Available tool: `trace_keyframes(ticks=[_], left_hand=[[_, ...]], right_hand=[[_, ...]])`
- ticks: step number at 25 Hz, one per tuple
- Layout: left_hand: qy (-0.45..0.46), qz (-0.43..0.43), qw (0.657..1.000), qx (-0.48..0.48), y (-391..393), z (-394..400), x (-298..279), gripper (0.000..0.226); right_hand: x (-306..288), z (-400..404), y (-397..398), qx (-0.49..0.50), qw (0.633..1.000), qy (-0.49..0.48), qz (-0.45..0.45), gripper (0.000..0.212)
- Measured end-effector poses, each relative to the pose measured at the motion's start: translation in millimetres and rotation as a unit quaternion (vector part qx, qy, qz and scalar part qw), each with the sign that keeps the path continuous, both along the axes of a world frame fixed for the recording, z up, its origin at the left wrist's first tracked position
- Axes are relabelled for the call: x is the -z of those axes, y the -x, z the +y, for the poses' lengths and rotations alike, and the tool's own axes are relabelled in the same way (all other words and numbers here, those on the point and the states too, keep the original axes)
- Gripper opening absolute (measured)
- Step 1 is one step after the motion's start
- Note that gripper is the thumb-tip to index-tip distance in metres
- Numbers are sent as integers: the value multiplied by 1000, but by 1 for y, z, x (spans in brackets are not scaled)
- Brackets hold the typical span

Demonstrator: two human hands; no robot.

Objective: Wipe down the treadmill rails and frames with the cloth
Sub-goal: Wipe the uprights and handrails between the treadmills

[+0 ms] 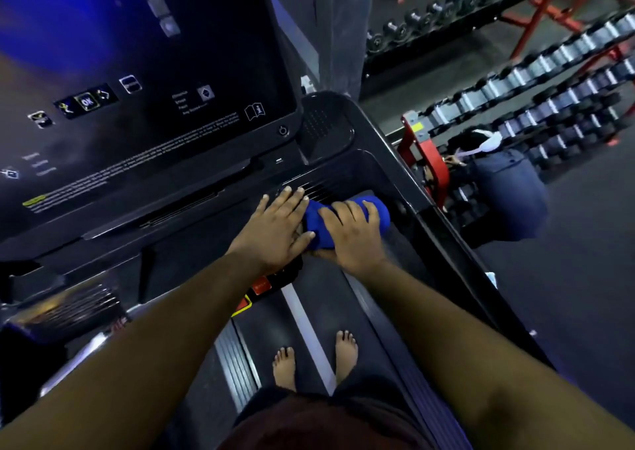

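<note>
A blue cloth (379, 214) lies bunched on the dark ledge of the treadmill frame (347, 171), just below the console (144, 99). My right hand (350, 234) presses down on the cloth with its fingers curled over it. Beside it, my left hand (276, 228) rests flat with fingers spread, its fingertips on the cloth's left edge and on the frame. The right side rail (443, 229) runs down from the console toward me. I stand barefoot on the belt (275, 329).
A person in a blue top (505, 188) crouches on the floor to the right of the treadmill. Behind them stand red racks of dumbbells (556, 81). A red stop button (259, 286) sits under my left wrist.
</note>
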State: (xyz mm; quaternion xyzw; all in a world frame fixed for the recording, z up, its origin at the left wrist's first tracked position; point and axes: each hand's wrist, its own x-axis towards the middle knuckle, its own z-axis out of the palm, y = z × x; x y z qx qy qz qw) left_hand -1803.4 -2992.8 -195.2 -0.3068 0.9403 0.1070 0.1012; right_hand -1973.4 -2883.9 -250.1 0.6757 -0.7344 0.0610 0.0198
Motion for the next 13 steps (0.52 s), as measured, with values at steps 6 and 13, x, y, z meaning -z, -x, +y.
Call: trace_keyframes(ticks=[6,13], left_hand=[[-31,20,999,9,2,-2,-2,76],[-35,37,999,7,3,-7,7,59]], right_hand=[[-10,-23,23,38,994,-16,-98,70],[15,-31,-22,410,832,171,-332,56]])
